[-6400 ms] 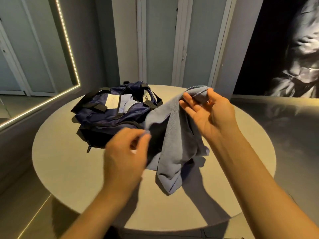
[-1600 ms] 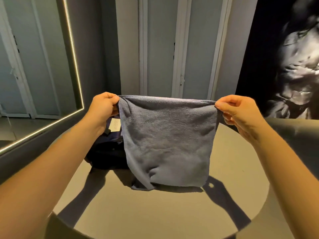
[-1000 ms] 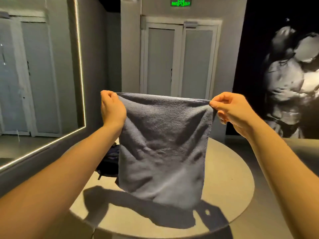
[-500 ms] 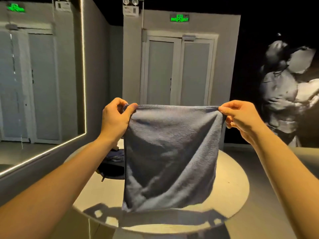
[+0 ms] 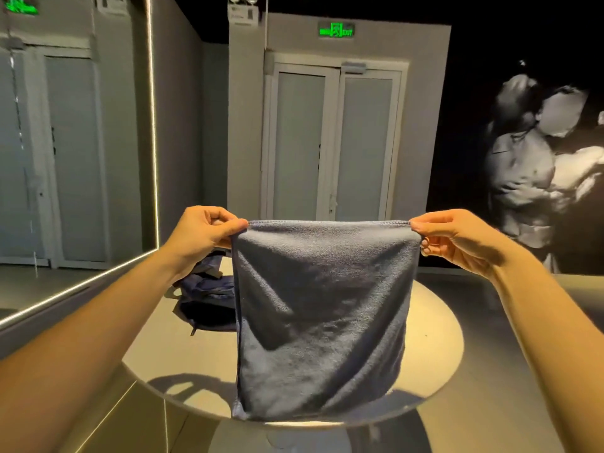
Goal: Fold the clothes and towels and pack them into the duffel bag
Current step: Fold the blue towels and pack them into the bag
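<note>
Hanging between hands, towel [image 5: 322, 308] spanned left-right above table [image 5: 434, 322]. Left hand [image 5: 202, 233] pinched left top corner, right hand [image 5: 457, 238] pinched right. Bag [image 5: 206, 295] lay far-left, behind towel, nearer left hand.

A round pale table [image 5: 434, 325] carries a dark blue duffel bag [image 5: 206, 292] on its far left part

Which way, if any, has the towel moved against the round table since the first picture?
Yes: upward and nearer. The towel then drooped onto the table beside the duffel bag; now it hangs spread, its bottom at the table's near rim.
</note>
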A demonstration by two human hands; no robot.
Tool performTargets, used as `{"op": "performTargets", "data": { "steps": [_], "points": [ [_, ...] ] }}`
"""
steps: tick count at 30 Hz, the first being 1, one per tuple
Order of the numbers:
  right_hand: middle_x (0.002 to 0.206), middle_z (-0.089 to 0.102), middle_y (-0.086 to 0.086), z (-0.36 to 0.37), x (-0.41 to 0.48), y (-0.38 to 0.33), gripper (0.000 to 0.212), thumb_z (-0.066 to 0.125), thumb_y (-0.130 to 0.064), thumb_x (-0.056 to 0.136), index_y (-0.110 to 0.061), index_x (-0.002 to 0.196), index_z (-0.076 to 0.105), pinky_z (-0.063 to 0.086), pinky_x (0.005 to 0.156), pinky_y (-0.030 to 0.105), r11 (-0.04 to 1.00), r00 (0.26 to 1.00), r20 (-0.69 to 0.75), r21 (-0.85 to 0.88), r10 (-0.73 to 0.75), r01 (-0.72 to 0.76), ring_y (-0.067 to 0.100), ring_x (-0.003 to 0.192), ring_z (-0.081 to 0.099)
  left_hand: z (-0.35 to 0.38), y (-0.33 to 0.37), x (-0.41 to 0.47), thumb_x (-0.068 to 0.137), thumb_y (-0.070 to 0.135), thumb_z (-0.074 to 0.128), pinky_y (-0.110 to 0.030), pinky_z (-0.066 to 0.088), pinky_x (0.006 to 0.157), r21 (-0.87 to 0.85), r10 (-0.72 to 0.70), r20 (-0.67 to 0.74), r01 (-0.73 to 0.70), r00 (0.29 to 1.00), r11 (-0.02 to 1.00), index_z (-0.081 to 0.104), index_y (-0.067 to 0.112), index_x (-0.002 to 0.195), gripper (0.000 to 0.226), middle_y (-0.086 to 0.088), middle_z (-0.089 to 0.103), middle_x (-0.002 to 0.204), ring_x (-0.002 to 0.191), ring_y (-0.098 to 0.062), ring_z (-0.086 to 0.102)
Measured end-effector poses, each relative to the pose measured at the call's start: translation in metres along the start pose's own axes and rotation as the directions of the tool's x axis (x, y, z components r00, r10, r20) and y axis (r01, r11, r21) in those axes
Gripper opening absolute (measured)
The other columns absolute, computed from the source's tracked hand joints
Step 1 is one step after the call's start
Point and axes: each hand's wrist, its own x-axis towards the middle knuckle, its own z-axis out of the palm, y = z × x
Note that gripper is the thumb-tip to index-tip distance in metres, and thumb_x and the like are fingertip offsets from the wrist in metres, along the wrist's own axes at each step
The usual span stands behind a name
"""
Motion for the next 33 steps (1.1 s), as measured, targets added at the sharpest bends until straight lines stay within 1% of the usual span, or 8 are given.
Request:
{"op": "performTargets", "data": {
  "steps": [5, 10, 15, 20, 23, 26, 30, 33],
  "points": [
    [0.095, 0.068, 0.018, 0.002, -0.009, 0.006, 0.020, 0.065, -0.009, 0.095, 0.007, 0.105, 0.072, 0.052, 0.063, 0.028, 0.994, 0.999, -0.014, -0.105, -0.040, 0.038, 0.023, 0.081, 0.061, -0.002, -0.007, 0.001, 0.091, 0.016, 0.075, -0.040, 0.063, 0.078, 0.022, -0.037, 0.063, 0.035, 0.997, 0.999, 0.077, 0.004, 0.095, 0.013, -0.016, 0.076, 0.092, 0.087, -0.030, 0.074],
    [0.086, 0.066, 0.016, -0.003, -0.017, 0.003, 0.018, 0.068, -0.012, 0.094, 0.003, 0.100, 0.074, 0.046, 0.057, 0.025, 0.989, 0.989, -0.074, -0.086, -0.129, 0.123, 0.018, 0.071, 0.056, -0.006, 0.005, -0.002, 0.088, 0.022, 0.075, -0.034, 0.064, 0.069, 0.030, -0.048, 0.110, 0.045, 0.993, 0.999, 0.076, 0.001, 0.095, 0.022, -0.013, 0.077, 0.087, 0.079, -0.023, 0.075],
    [0.078, 0.065, 0.006, -0.003, -0.021, 0.005, 0.018, 0.054, -0.010, 0.099, -0.004, 0.089, 0.067, 0.050, 0.062, 0.022, 0.988, 0.989, 0.052, 0.081, -0.137, 0.133, 0.012, 0.071, 0.061, -0.002, 0.010, 0.001, 0.085, 0.030, 0.070, -0.024, 0.058, 0.060, -0.077, -0.143, 0.233, 0.165, 0.962, 0.983, 0.079, 0.011, 0.078, 0.022, -0.006, 0.075, 0.081, 0.072, -0.016, 0.071],
    [0.066, 0.059, -0.003, 0.003, -0.002, 0.011, 0.022, 0.045, -0.010, 0.100, -0.005, 0.089, 0.063, 0.038, 0.041, 0.012, 0.943, 0.997, -0.020, 0.322, -0.081, 0.083, 0.004, 0.049, 0.050, 0.025, -0.007, 0.022, 0.092, 0.028, 0.069, -0.023, 0.053, 0.060, -0.218, -0.201, 0.193, 0.242, 0.960, 0.946, 0.069, -0.006, 0.109, 0.039, -0.011, 0.065, 0.087, 0.072, -0.018, 0.057],
    [0.079, 0.059, 0.009, 0.005, 0.029, 0.046, 0.016, 0.058, -0.011, 0.096, -0.002, 0.086, 0.066, 0.044, 0.049, 0.020, 0.997, 0.975, -0.210, 0.042, 0.069, -0.061, 0.013, 0.063, 0.055, 0.043, -0.035, 0.036, 0.092, 0.031, 0.073, -0.027, 0.046, 0.063, 0.025, -0.271, 0.135, 0.270, 0.953, 0.962, 0.074, -0.003, 0.101, 0.035, -0.010, 0.067, 0.083, 0.074, -0.020, 0.054],
    [0.079, 0.055, 0.016, 0.014, 0.056, 0.096, 0.011, 0.066, -0.007, 0.093, 0.002, 0.087, 0.069, 0.040, 0.053, 0.027, 0.938, 0.921, -0.337, -0.213, 0.192, -0.274, 0.020, 0.067, 0.047, 0.071, -0.074, 0.045, 0.092, 0.024, 0.075, -0.030, 0.053, 0.067, 0.381, -0.263, 0.174, 0.181, 0.949, 0.907, 0.077, 0.009, 0.084, 0.018, -0.011, 0.074, 0.084, 0.075, -0.018, 0.064],
    [0.069, 0.053, 0.013, 0.014, 0.072, 0.150, 0.010, 0.066, -0.006, 0.093, -0.002, 0.085, 0.070, 0.040, 0.052, 0.029, 0.908, 0.881, -0.377, -0.185, 0.287, -0.375, 0.019, 0.061, 0.045, 0.108, -0.122, 0.054, 0.096, 0.014, 0.069, -0.024, 0.054, 0.058, 0.581, -0.299, 0.207, 0.129, 0.932, 0.804, 0.074, 0.009, 0.085, 0.013, -0.006, 0.074, 0.077, 0.067, -0.017, 0.070],
    [0.072, 0.064, 0.013, 0.011, 0.080, 0.186, 0.012, 0.064, -0.011, 0.097, -0.004, 0.090, 0.072, 0.047, 0.058, 0.030, 0.894, 0.842, -0.418, -0.132, 0.341, -0.428, 0.018, 0.061, 0.055, 0.133, -0.146, 0.059, 0.095, 0.018, 0.069, -0.032, 0.053, 0.065, 0.703, -0.264, 0.181, 0.063, 0.948, 0.709, 0.072, 0.018, 0.078, 0.017, 0.000, 0.071, 0.076, 0.078, -0.023, 0.070]
  ]
}}
